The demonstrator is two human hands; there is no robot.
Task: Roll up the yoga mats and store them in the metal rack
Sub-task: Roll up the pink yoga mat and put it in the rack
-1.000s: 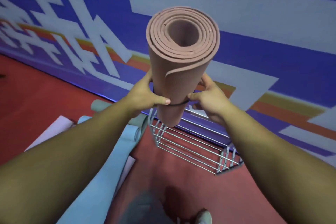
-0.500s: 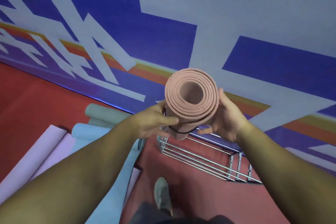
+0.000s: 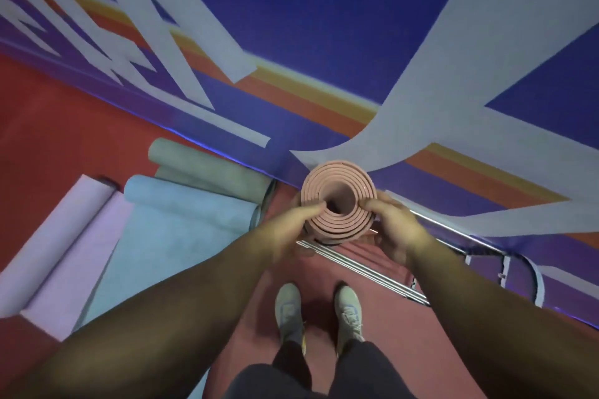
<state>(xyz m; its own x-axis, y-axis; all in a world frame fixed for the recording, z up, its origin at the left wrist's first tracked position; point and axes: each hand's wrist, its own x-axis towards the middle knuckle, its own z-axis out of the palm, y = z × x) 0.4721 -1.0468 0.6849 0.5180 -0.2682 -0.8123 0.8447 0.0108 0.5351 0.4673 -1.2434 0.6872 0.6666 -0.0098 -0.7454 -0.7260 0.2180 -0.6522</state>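
Gripped upright from both sides by the left hand (image 3: pixel 285 230) and right hand (image 3: pixel 393 230), the rolled pink mat (image 3: pixel 338 204) is held over the metal rack (image 3: pixel 372 269) (fingers curled round its top); other mats (image 3: pixel 168 227) are spread left of the rack.

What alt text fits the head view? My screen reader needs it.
Two hands, left hand and right hand, grip an upright rolled pink mat over a metal rack. Blue, lilac and grey-green mats lie partly unrolled on the red floor to the left.
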